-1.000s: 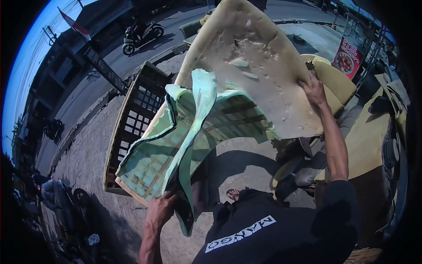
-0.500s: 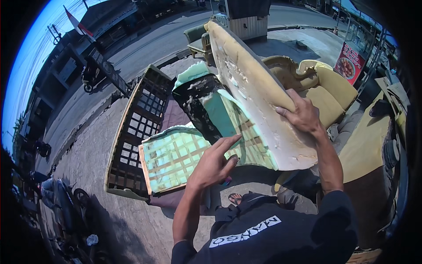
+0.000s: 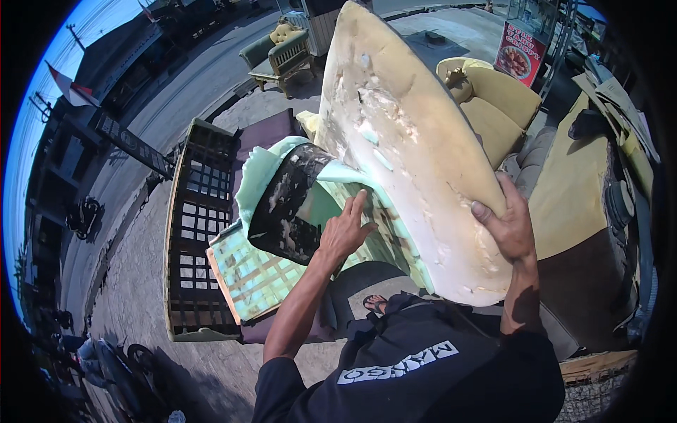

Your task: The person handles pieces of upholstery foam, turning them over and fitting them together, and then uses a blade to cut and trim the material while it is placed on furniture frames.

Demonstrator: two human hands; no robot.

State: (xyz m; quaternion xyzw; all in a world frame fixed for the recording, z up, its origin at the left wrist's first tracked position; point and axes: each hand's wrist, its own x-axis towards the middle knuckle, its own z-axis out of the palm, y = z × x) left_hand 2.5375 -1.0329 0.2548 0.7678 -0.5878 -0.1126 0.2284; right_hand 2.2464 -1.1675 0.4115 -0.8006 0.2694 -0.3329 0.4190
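The lattice frame [image 3: 199,247] stands left of the foam slab [image 3: 416,169], the upholstered seat [image 3: 497,116] behind the slab's right side

head: left fisheye | facing down | left hand [image 3: 343,235], right hand [image 3: 512,224] near | street [image 3: 201,69] far

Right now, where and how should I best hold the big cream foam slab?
Probably by the right edge of the foam slab, coming from the right: that edge is long and exposed, and the right hand grips it there, thumb on the face, while green foam crowds the lower left side.
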